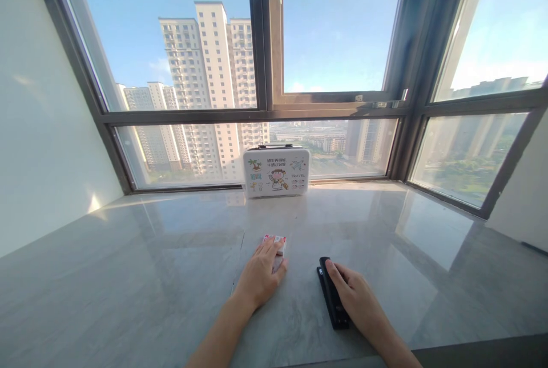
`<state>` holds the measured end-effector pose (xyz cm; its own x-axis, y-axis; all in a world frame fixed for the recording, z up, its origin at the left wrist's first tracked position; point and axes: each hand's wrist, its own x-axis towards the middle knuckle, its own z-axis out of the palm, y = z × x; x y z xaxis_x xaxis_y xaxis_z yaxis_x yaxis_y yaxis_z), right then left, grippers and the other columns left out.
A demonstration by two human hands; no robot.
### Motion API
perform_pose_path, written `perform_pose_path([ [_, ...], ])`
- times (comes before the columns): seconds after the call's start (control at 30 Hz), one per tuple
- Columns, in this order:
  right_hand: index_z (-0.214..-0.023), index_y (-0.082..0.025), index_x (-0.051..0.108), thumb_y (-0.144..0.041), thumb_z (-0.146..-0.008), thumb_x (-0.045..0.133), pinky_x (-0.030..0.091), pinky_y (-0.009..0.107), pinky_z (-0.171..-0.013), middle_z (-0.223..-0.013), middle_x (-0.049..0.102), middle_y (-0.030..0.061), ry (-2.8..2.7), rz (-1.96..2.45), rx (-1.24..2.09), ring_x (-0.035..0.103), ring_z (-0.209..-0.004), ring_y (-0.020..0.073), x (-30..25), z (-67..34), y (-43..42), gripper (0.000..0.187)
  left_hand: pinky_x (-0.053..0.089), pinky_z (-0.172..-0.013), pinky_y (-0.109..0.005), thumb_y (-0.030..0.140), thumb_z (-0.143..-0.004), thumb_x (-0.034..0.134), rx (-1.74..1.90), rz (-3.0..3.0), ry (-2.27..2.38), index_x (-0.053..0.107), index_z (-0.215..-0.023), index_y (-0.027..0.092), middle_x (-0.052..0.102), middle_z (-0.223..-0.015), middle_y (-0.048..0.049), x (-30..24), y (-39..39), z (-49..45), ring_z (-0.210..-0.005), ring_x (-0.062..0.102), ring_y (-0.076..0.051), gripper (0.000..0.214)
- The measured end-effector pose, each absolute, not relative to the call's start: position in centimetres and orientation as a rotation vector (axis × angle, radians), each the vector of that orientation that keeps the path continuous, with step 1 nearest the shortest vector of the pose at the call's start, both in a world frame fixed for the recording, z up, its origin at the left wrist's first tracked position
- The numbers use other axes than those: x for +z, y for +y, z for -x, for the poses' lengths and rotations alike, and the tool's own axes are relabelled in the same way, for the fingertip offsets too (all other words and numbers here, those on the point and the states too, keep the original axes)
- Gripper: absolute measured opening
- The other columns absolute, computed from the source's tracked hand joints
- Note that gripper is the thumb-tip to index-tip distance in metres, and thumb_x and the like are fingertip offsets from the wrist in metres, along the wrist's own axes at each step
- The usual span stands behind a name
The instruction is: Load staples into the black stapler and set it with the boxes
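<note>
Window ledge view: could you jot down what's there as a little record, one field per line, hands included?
Surface: grey, glossy ledge
Left hand: over a small box, covering much of it; grip unclear
Small box: white with red marks
Right hand: holding a black stapler, thumb on top
Stapler: lies to the right of the box, apart from it
Farther back: upright white case with printed drawings, "TRAVEL" among them
Behind the case: dark-framed window
Outside: tall pale buildings, blue sky

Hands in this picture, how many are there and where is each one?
2: the left hand is over a small box, and the right hand holds the black stapler.
</note>
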<state>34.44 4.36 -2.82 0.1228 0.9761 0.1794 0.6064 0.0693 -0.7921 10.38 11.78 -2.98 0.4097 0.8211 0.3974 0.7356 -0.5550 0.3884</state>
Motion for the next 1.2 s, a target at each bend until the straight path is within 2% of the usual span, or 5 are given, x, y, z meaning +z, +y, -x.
perform_pose_path([
  [0.23,-0.071,-0.018,0.056,-0.068,-0.098,0.024,0.029,0.025,-0.057,-0.068,0.061,0.0027,-1.656,1.462,0.636,0.051,-0.063,0.0166,-3.2,-27.0,7.4,0.064,0.033,-0.117,-0.048,0.036,-0.099,0.04,0.904,-2.446,1.606,0.042,-0.145,0.032,0.044,-0.152,-0.0036,-3.3,7.1,-6.2,-0.146,0.03,-0.025,0.047],
  [0.43,-0.084,-0.019,0.063,-0.058,-0.102,0.027,0.034,0.024,-0.059,-0.08,0.067,0.0037,-1.757,1.218,0.785,0.056,-0.069,0.0165,-3.0,-17.7,7.1,0.056,0.037,-0.114,-0.054,0.034,-0.099,0.039,0.979,-2.349,1.817,0.042,-0.146,0.035,0.038,-0.155,-0.0028,-4.6,4.5,-0.5,-0.147,0.028,-0.028,0.046],
  [0.6,-0.09,-0.019,0.065,-0.057,-0.101,0.032,0.037,0.023,-0.058,-0.081,0.067,0.0045,-1.736,1.112,0.88,0.058,-0.069,0.017,-2.9,-12.7,6.6,0.051,0.042,-0.112,-0.049,0.032,-0.099,0.037,1.052,-2.356,1.759,0.047,-0.139,0.032,0.053,-0.14,-0.0054,-4.4,3.8,3.8,-0.136,0.045,-0.025,0.041],
  [0.9,-0.087,-0.016,0.065,-0.073,-0.092,0.037,0.036,0.021,-0.042,-0.062,0.056,0.0004,-1.619,1.038,1.174,0.052,-0.048,0.0136,-3.2,-11.3,6.8,0.064,0.041,-0.113,-0.049,0.032,-0.1,0.033,1.133,-2.266,1.789,0.05,-0.135,0.03,0.049,-0.142,-0.0056,-4.5,3.9,5.4,-0.135,0.044,-0.024,0.038],
  [1.2,-0.084,-0.016,0.067,-0.068,-0.095,0.039,0.033,0.021,-0.044,-0.063,0.059,0.0011,-1.617,1.056,1.083,0.052,-0.052,0.013,-3.1,-11.2,6.5,0.06,0.044,-0.108,-0.047,0.032,-0.102,0.031,1.192,-2.281,1.759,0.052,-0.128,0.027,0.057,-0.128,-0.0072,-3.8,3.4,4.7,-0.128,0.049,-0.024,0.033],
])
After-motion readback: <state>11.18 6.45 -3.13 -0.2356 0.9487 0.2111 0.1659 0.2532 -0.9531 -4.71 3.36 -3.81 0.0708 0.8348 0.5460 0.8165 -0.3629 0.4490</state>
